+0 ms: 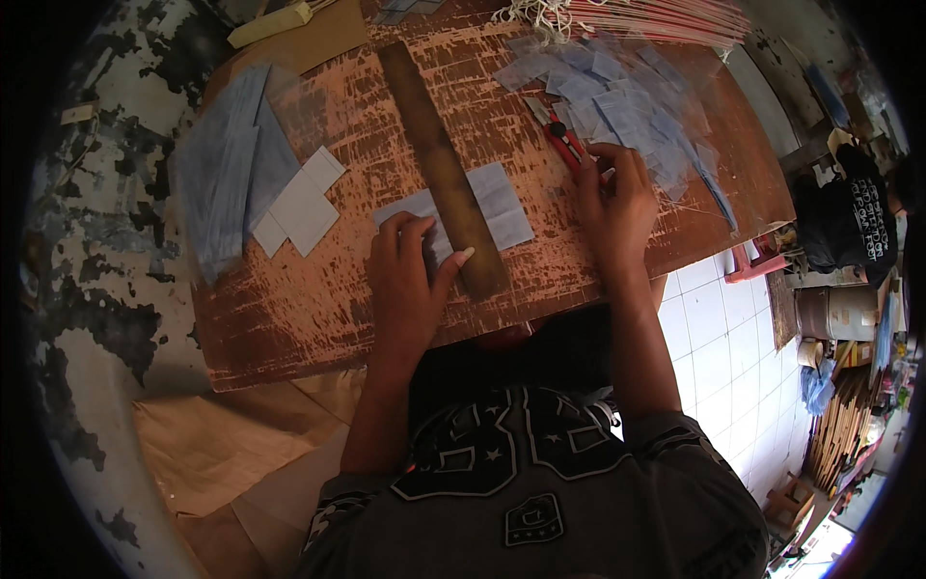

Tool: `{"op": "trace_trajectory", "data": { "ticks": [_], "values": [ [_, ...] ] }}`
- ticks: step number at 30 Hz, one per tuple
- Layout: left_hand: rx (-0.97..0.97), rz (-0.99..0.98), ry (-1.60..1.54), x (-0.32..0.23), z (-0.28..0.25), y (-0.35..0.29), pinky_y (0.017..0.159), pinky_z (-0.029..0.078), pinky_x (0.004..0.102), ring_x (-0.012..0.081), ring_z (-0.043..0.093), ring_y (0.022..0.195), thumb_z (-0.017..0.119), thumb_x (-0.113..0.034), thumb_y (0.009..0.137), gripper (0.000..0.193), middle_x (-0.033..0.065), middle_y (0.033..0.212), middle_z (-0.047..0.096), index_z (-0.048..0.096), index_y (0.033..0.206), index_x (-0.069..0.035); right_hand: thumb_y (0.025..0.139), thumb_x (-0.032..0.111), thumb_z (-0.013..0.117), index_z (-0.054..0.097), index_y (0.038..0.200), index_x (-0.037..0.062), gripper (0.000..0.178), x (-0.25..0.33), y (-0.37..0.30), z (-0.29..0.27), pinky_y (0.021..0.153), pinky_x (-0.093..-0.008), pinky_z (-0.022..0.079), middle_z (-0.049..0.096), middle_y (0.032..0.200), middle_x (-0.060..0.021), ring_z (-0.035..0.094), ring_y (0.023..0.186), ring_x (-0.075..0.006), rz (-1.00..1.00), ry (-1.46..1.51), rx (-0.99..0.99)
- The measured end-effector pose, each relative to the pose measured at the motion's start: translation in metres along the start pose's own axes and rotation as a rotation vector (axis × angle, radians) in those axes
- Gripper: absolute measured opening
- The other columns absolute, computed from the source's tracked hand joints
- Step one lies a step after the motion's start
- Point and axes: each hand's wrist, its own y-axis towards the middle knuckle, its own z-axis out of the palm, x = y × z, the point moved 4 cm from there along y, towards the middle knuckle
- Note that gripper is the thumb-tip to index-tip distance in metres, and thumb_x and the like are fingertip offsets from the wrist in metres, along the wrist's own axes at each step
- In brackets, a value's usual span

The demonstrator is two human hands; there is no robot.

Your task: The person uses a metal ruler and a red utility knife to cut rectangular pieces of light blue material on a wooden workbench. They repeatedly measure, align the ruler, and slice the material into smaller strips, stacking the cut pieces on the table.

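Note:
A long, flat brown straightedge (pixel 434 159) lies across a pale blue sheet (pixel 503 207) on the worn wooden table. My left hand (pixel 410 270) holds the straightedge near its close end: the thumb presses on top, and the bent fingers rest at its left edge, over the sheet. In my right hand (pixel 622 198) is a red utility knife (pixel 564 140), gripped between thumb and fingers. Its blade points away from me toward the far left, beside a heap of cut bluish pieces (pixel 622 101). The knife is apart from the sheet.
Left on the table (pixel 289 338) are stacked blue sheets (pixel 227 179) and white cards (pixel 304 203). Red sticks with white strings (pixel 637 14) lie at the far edge. Brown paper (pixel 241 444) is below left; a person in black (pixel 849 212) is at the right.

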Motion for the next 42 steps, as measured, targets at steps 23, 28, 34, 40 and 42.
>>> {"op": "trace_trajectory", "data": {
  "ticks": [23,28,34,40,42],
  "values": [
    [0.056,0.046,0.081,0.002,0.005,-0.001,0.100,0.051,0.0453,0.0321,0.058,0.118,0.080,-0.033,0.103,0.061,0.0145,0.133,0.054,0.066,0.156,-0.009,0.098,0.008,0.074,0.073,0.113,0.0089,0.015,-0.005,-0.003,-0.003,0.063,-0.0421,0.057,0.074,0.099,-0.0095,0.074,0.071,-0.0290,-0.010,0.095,-0.005],
    [0.014,0.062,0.001,0.004,0.005,0.000,0.100,0.048,0.0482,0.0326,0.057,0.111,0.082,-0.036,0.100,0.061,0.0128,0.129,0.056,0.068,0.154,-0.011,0.099,0.010,0.074,0.073,0.113,0.0093,0.014,-0.006,-0.003,-0.005,0.061,-0.0418,0.056,0.075,0.099,-0.0097,0.074,0.069,-0.0282,-0.013,0.130,-0.023],
    [0.018,0.046,0.018,0.007,0.004,-0.001,0.101,0.049,0.0490,0.0337,0.058,0.114,0.082,-0.036,0.100,0.060,0.0129,0.129,0.057,0.069,0.153,-0.011,0.100,0.011,0.075,0.072,0.115,0.0098,0.015,-0.006,-0.004,-0.004,0.060,-0.0415,0.057,0.078,0.096,-0.0099,0.075,0.068,-0.0278,-0.015,0.147,-0.041],
    [-0.001,0.070,0.058,0.004,0.007,0.000,0.102,0.049,0.0487,0.0342,0.059,0.115,0.082,-0.034,0.100,0.059,0.0143,0.129,0.058,0.070,0.152,-0.010,0.101,0.011,0.074,0.071,0.118,0.0112,0.018,-0.008,-0.001,-0.006,0.060,-0.0433,0.057,0.077,0.088,-0.0112,0.075,0.068,-0.0289,0.004,0.176,-0.041],
    [-0.020,0.066,0.082,0.007,0.002,-0.003,0.102,0.049,0.0487,0.0346,0.059,0.115,0.082,-0.034,0.100,0.058,0.0148,0.128,0.058,0.070,0.151,-0.009,0.101,0.011,0.074,0.070,0.120,0.0115,0.019,-0.006,-0.004,0.000,0.060,-0.0442,0.056,0.076,0.084,-0.0114,0.075,0.067,-0.0299,-0.004,0.189,-0.026]
  ]
}}
